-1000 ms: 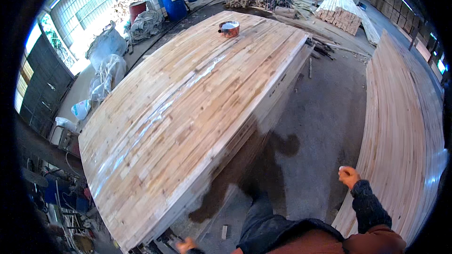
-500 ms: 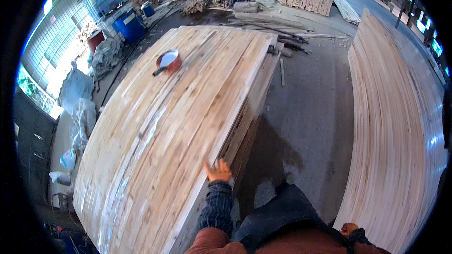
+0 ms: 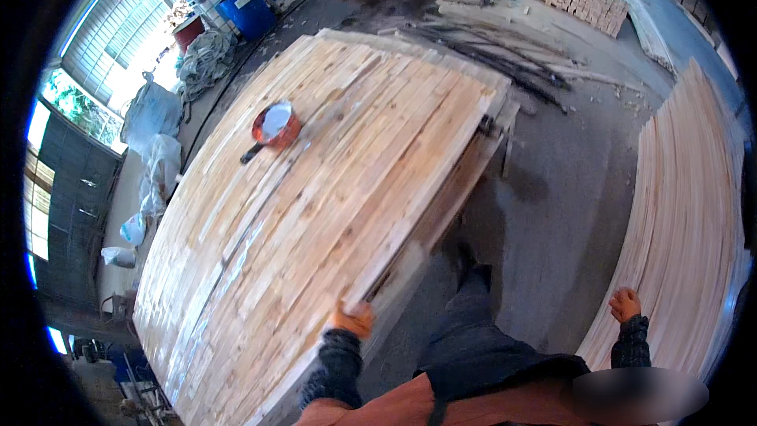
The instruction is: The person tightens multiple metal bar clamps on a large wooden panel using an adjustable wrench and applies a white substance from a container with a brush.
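Note:
My left hand (image 3: 352, 320), in orange, rests at the near right edge of a big wooden panel (image 3: 347, 213) made of joined planks. Motion smears its fingers, so whether they grip the edge cannot be told. My right hand (image 3: 624, 304) hangs beside the tall wood stack at the right, its fingers curled in and nothing visible in them. A red-orange saucepan (image 3: 285, 136) with a dark handle and white contents stands on the far left part of the panel, out of reach of both hands.
At the right rises a stack of pale boards (image 3: 678, 221). Dark wood strips (image 3: 512, 63) lie on the floor beyond the panel. Bundled lumber (image 3: 579, 4) sits farther back. Blue barrels (image 3: 246, 12) and plastic sacks (image 3: 151, 114) line the left. My leg (image 3: 469, 308) is between panel and stack.
My view has shifted and turned. My left hand has slid nearer me along the panel edge, its spread fingers now blurred. My right hand has come up and forward beside the stack.

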`<state>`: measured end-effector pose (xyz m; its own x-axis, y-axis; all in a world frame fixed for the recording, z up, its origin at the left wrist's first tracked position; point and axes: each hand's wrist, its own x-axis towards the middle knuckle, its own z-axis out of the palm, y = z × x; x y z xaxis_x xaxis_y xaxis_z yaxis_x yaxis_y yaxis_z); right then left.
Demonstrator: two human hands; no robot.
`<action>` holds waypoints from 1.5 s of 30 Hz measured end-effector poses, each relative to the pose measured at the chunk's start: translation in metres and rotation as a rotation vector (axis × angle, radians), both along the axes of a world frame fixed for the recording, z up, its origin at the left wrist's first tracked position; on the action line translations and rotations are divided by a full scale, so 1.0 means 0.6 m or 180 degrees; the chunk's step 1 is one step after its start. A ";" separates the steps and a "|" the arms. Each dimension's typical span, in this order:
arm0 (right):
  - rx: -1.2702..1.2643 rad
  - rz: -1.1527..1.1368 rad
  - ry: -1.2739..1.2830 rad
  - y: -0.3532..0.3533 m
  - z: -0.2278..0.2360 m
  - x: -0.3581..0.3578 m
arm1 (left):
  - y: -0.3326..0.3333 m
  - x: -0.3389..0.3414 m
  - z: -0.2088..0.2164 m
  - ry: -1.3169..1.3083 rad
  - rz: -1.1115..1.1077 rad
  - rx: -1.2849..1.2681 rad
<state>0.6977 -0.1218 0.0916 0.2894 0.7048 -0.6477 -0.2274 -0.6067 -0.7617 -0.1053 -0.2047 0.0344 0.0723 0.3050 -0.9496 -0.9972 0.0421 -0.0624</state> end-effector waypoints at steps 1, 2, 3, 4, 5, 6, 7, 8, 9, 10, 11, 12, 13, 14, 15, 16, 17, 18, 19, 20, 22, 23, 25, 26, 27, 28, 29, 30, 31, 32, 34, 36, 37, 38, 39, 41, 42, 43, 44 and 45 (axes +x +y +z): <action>0.0391 0.0499 -0.0530 0.048 0.009 0.015 | 0.076 0.094 -0.010 0.0010 -0.0160 0.0080; 0.0780 0.0967 -0.1045 0.105 0.009 0.012 | 0.145 0.155 -0.013 0.0081 -0.0297 0.0127; 0.0480 0.0773 -0.0910 0.164 0.034 -0.063 | 0.212 0.171 -0.007 0.0320 0.0058 0.0263; 0.0292 0.1221 -0.1047 0.204 0.064 -0.080 | 0.273 0.216 -0.009 0.0402 0.0386 0.0305; -0.0095 0.1063 -0.1183 0.234 0.094 -0.105 | 0.316 0.255 -0.011 0.0517 0.0695 0.0340; -0.0350 0.0895 -0.1232 0.281 0.107 -0.128 | 0.365 0.262 -0.018 0.0346 0.0740 0.0201; -0.0305 0.0795 -0.1088 0.314 0.111 -0.107 | 0.415 0.267 -0.033 0.0183 0.0796 0.0056; -0.0296 0.0698 -0.0916 0.336 0.111 -0.080 | 0.449 0.266 -0.051 0.0051 0.0847 -0.0127; -0.0276 0.0594 -0.0724 0.361 0.110 -0.076 | 0.474 0.267 -0.060 -0.0044 0.0869 0.0074; -0.0501 0.0633 -0.0512 0.397 0.120 -0.060 | 0.491 0.261 -0.067 0.0058 0.1161 0.0052; -0.0529 0.0499 -0.0398 0.427 0.127 -0.053 | 0.505 0.267 -0.070 0.0143 0.1438 0.0006; -0.0558 0.0377 -0.0287 0.457 0.127 -0.048 | 0.516 0.272 -0.072 0.0234 0.1729 -0.0038; -0.0769 0.0414 -0.0303 0.486 0.120 -0.040 | 0.517 0.273 -0.070 0.0178 0.1878 0.0024; -0.0950 0.0431 -0.0342 0.519 0.116 -0.028 | 0.528 0.279 -0.072 0.0224 0.1842 -0.0008; -0.1146 0.0465 -0.0368 0.547 0.106 -0.020 | 0.530 0.280 -0.070 0.0287 0.1817 -0.0053; -0.1023 0.1063 -0.0657 0.578 0.061 0.021 | 0.537 0.283 -0.070 0.0343 0.1795 -0.0100; -0.0889 0.1640 -0.0976 0.607 -0.009 0.097 | 0.557 0.287 -0.068 0.0324 0.1785 -0.0269; -0.0746 0.2300 -0.1237 0.645 -0.060 0.137 | 0.565 0.282 -0.060 0.0359 0.1843 -0.0452; -0.0996 0.2144 -0.1105 0.715 -0.077 0.113 | 0.565 0.276 -0.047 0.0454 0.1919 -0.0654; -0.1265 0.1986 -0.1004 0.812 -0.066 0.058 | 0.559 0.268 -0.042 0.0745 0.1689 -0.0665; -0.0787 0.1680 -0.0546 0.946 -0.132 0.040 | 0.581 0.296 -0.056 0.0400 0.2214 -0.0568; -0.0905 0.2001 -0.0533 1.036 -0.141 0.007 | 0.597 0.321 -0.052 -0.0117 0.3046 -0.0545; -0.0623 0.2641 -0.0873 1.203 -0.178 -0.097 | 0.636 0.365 -0.026 -0.2905 0.6580 0.0174; -0.0214 0.2906 -0.1219 1.269 -0.205 -0.137 | 0.658 0.391 -0.002 -0.4486 0.8102 0.0829; -0.0065 0.3193 -0.1404 1.342 -0.222 -0.167 | 0.714 0.417 -0.002 -0.3081 0.6473 0.0297; 0.0097 0.3464 -0.1587 1.407 -0.239 -0.199 | 0.793 0.437 -0.007 -0.1803 0.4732 -0.0189; 0.0334 0.3357 -0.1548 1.458 -0.259 -0.215 | 0.883 0.454 -0.017 -0.0638 0.2833 -0.0613; 0.0603 0.3351 -0.1466 1.504 -0.283 -0.252 | 0.921 0.468 -0.025 -0.0089 0.2054 -0.0802; 0.0773 0.3503 -0.1554 1.544 -0.302 -0.286 | 0.958 0.481 -0.035 0.0386 0.1241 -0.1078; 0.0973 0.3652 -0.1630 1.579 -0.314 -0.325 | 0.979 0.486 -0.051 0.0319 0.1509 -0.1173; 0.0663 0.4307 -0.1976 1.618 -0.323 -0.400 | 0.964 0.495 -0.075 0.0648 0.1330 -0.1110; 0.0978 0.4591 -0.2396 1.620 -0.355 -0.444 | 0.927 0.514 -0.088 0.1183 0.0675 -0.0966; 0.0914 0.4536 -0.2408 1.616 -0.375 -0.457 | 0.919 0.524 -0.083 0.1350 0.0519 -0.0981; 0.0708 0.4780 -0.2101 1.618 -0.355 -0.474 | 0.918 0.536 -0.078 0.1292 0.0790 -0.1155; 0.0705 0.4634 -0.1970 1.631 -0.383 -0.470 | 0.955 0.529 -0.074 0.1235 0.0990 -0.1214; 0.0564 0.4936 -0.2306 1.646 -0.427 -0.458 | 1.008 0.506 -0.054 0.1083 0.1387 -0.1369; 0.0485 0.4891 -0.2433 1.646 -0.436 -0.458 | 1.012 0.499 -0.044 0.0956 0.1556 -0.1430; 0.0195 0.4598 -0.2136 1.652 -0.447 -0.461 | 1.012 0.496 -0.043 0.0998 0.1515 -0.1408; -0.0103 0.4288 -0.1857 1.656 -0.462 -0.466 | 1.010 0.494 -0.045 0.1027 0.1457 -0.1380; -0.0071 0.4398 -0.1813 1.662 -0.459 -0.465 | 0.997 0.504 -0.057 0.1015 0.1402 -0.1366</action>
<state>0.4189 0.8753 -0.1836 -0.3694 0.6176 -0.6943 0.8379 -0.1016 -0.5363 0.1973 0.3936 0.0002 -0.2747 -0.1656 -0.9472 -0.8882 -0.3337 0.3160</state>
